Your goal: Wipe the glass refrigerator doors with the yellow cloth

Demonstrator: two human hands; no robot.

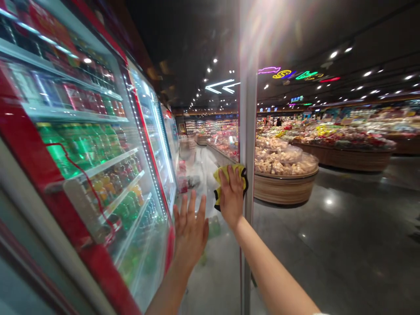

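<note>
In the head view, my right hand [232, 199] presses a yellow cleaning cloth [243, 175] with a black edge against a clear glass door [216, 280]. The cloth sits close beside the door's upright metal frame [248, 131]. Lower and to the left, my left hand [190, 227] is raised with its fingers stretched out and holds nothing. Its palm faces the glass; I cannot tell whether it touches. Faint reflections and smears show on the pane.
At the left stands a red-framed drinks fridge [29, 148] with shelves of green bottles [78, 146] and cans. More lit coolers [152, 127] line up behind it. Right of the door, round wood-sided display bins [285, 188] hold packaged goods on a grey shiny floor [331, 245].
</note>
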